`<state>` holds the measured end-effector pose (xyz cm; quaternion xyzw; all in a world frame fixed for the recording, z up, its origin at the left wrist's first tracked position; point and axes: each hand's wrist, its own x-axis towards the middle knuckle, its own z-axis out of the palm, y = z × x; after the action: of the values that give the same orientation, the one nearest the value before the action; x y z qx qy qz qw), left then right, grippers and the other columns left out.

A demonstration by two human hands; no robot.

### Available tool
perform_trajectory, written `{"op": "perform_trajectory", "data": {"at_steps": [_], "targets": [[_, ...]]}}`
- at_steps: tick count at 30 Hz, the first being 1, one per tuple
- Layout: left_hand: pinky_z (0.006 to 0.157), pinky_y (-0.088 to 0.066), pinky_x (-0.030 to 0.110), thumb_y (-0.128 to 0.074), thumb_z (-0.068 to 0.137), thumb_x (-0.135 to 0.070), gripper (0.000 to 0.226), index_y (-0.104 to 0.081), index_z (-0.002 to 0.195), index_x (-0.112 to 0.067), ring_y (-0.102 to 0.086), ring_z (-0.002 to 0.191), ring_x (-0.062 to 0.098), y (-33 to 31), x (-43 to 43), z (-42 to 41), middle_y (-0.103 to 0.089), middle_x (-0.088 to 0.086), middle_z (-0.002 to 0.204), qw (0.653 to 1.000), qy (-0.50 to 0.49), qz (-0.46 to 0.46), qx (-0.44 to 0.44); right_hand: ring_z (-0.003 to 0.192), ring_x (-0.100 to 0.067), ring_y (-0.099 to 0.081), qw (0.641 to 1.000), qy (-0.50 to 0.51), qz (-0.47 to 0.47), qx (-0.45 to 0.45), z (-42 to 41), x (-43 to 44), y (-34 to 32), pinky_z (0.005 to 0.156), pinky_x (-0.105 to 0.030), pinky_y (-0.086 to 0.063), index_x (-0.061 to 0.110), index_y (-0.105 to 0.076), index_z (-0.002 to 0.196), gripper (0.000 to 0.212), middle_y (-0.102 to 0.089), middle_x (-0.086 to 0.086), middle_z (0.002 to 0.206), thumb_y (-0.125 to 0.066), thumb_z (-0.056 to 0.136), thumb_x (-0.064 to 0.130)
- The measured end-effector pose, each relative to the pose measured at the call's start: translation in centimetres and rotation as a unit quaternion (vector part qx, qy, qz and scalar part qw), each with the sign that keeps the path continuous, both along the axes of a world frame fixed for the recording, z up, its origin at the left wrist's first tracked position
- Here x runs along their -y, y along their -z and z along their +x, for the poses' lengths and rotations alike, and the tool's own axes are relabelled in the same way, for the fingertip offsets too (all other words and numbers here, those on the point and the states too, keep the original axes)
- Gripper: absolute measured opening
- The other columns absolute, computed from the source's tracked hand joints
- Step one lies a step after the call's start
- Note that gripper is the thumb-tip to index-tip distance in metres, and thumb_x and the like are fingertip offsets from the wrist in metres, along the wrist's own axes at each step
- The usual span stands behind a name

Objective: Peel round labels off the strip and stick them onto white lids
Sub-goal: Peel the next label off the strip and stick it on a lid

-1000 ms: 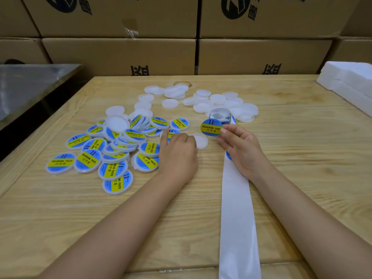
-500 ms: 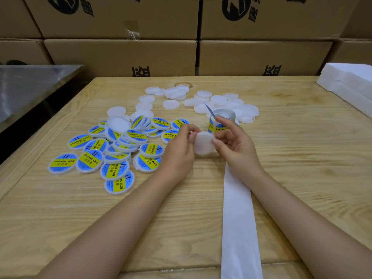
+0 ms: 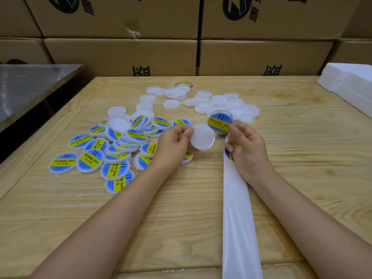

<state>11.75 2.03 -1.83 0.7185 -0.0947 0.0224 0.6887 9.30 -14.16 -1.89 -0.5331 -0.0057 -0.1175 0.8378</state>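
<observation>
A wall of brown cardboard boxes point(image 3: 120, 55) stood far beyond both hands. Under the hands lay the wooden tabletop point(image 3: 302, 158). A long white strip point(image 3: 237, 218) ran on it from the near edge up under the right hand point(image 3: 247, 150), and one blue and yellow label on the strip point(image 3: 228, 155) showed just beside the palm of that hand. White foam blocks point(image 3: 350, 81) lay far to the right of the right hand.

To the left of the left hand point(image 3: 173, 143) was a heap of labelled lids point(image 3: 90, 158), some on top of others. Beyond the hands, plain white lids point(image 3: 245, 109) were spread loosely.

The left hand held one plain white lid point(image 3: 202, 138) by its edge with the fingers and thumb, above the tabletop, between the two hands. The right hand pinched a round label point(image 3: 219, 122), blue with a yellow band, at its right edge, with the other fingers curled. The label was just beside the upper right rim of the lid; I cannot tell if they touched.
</observation>
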Motion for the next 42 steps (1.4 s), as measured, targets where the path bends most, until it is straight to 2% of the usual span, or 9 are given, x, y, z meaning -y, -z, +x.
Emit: {"op": "perform_trajectory", "data": {"at_steps": [3,7,10,15,18,25,31,36,42], "targets": [[0.052,-0.056,0.021,-0.046,0.097,-0.011,0.021,-0.060,0.081,-0.011,-0.067,0.055,0.013,-0.2,-0.1,0.1,-0.067,0.006,0.071,0.999,0.004,-0.021,-0.024,0.056,-0.009,-0.040,0.999,-0.034,0.001,-0.030,0.1,-0.1,0.2,0.052,-0.020,-0.032,0.021,-0.073,0.064,0.008,-0.060,0.006,0.068,-0.068,0.066,0.026],[0.051,-0.056,0.021,-0.048,0.097,-0.013,0.021,-0.060,0.080,-0.009,-0.067,0.053,0.015,-0.3,-0.1,0.0,-0.070,0.001,0.065,0.998,0.018,-0.036,-0.039,0.069,-0.014,-0.046,0.994,-0.052,-0.051,-0.083,0.3,-0.3,0.5,0.058,-0.022,-0.032,0.011,-0.066,0.074,0.017,-0.059,-0.011,0.084,-0.068,0.067,0.026],[0.050,-0.055,0.020,-0.048,0.097,-0.013,0.020,-0.059,0.081,-0.006,-0.067,0.055,0.014,-0.5,0.1,-0.1,-0.069,0.007,0.071,0.997,0.034,-0.048,-0.042,0.073,-0.015,-0.050,0.992,-0.061,-0.057,-0.094,0.5,-0.3,0.5,0.060,-0.022,-0.035,0.006,-0.065,0.081,0.026,-0.064,-0.010,0.089,-0.069,0.066,0.027],[0.055,-0.056,0.021,-0.048,0.097,-0.014,0.018,-0.059,0.086,-0.006,-0.069,0.060,0.016,-0.5,0.2,-0.3,-0.071,0.001,0.069,0.996,0.060,-0.042,-0.046,0.090,-0.027,-0.046,0.992,-0.055,-0.054,-0.101,0.5,-0.4,0.5,0.071,-0.031,-0.033,0.001,-0.066,0.083,0.031,-0.060,-0.019,0.098,-0.070,0.065,0.026],[0.054,-0.055,0.020,-0.048,0.097,-0.015,0.018,-0.059,0.085,-0.008,-0.069,0.060,0.015,-0.5,0.1,-0.3,-0.072,-0.002,0.067,0.996,0.067,-0.039,-0.048,0.091,-0.029,-0.043,0.992,-0.047,-0.054,-0.104,0.5,-0.4,0.4,0.080,-0.038,-0.031,-0.002,-0.064,0.082,0.033,-0.057,-0.022,0.097,-0.070,0.066,0.026],[0.056,-0.056,0.021,-0.050,0.096,-0.018,0.017,-0.060,0.088,-0.007,-0.070,0.061,0.018,-0.5,0.1,-0.3,-0.073,0.002,0.070,0.996,0.071,-0.030,-0.049,0.087,-0.029,-0.046,0.993,-0.035,-0.061,-0.097,0.6,-0.6,0.6,0.073,-0.033,-0.036,0.004,-0.067,0.074,0.024,-0.066,-0.013,0.081,-0.071,0.064,0.026],[0.059,-0.058,0.023,-0.052,0.095,-0.018,0.015,-0.061,0.089,-0.008,-0.071,0.063,0.020,-0.3,0.0,-0.3,-0.072,0.003,0.068,0.997,0.070,-0.012,-0.042,0.085,-0.030,-0.046,0.992,-0.009,-0.080,-0.097,0.5,-1.0,0.6,0.082,-0.041,-0.039,0.006,-0.066,0.069,0.023,-0.056,-0.022,0.089,-0.075,0.065,0.026],[0.063,-0.059,0.027,-0.052,0.095,-0.019,0.018,-0.062,0.092,-0.005,-0.071,0.065,0.023,-0.2,0.1,-0.2,-0.073,0.005,0.070,0.997,0.066,-0.001,-0.043,0.059,-0.010,-0.051,0.983,0.054,-0.168,-0.057,0.4,-1.0,1.0,0.061,-0.021,-0.043,0.012,-0.066,0.067,0.014,-0.061,-0.001,0.063,-0.072,0.079,0.014],[0.065,-0.059,0.029,-0.053,0.095,-0.020,0.018,-0.062,0.088,-0.006,-0.071,0.065,0.025,-0.2,0.0,-0.2,-0.072,0.011,0.069,0.997,0.053,-0.003,-0.048,0.071,-0.012,-0.063,0.925,0.154,-0.346,0.028,-0.7,-1.9,0.8,0.070,-0.023,-0.050,0.017,-0.066,0.075,0.009,-0.068,0.001,0.073,-0.074,0.078,0.016]]}}
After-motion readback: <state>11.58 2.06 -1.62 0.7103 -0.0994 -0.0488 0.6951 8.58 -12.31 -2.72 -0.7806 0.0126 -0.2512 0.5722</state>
